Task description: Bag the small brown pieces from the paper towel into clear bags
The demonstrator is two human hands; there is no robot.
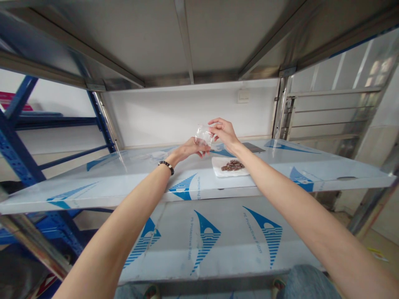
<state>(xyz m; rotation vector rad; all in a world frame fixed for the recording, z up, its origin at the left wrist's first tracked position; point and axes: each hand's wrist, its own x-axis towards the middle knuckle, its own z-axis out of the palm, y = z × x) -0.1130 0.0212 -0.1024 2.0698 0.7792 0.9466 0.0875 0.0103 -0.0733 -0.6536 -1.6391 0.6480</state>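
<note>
Simply a crumpled clear plastic bag (203, 135), pinched closely between left hand (187, 150) and right hand (225, 133) fingers (216, 123).

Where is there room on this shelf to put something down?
The widest bare patch is on the shiny steel shelf with blue-printed film, left of the white paper sheet holding small brown pieces, below the left hand. Another lies right of the paper. It's crowded around the paper, under the clear plastic bag and right hand.

Overhead steel shelf (124, 45) limits right hand (223, 133).
</note>
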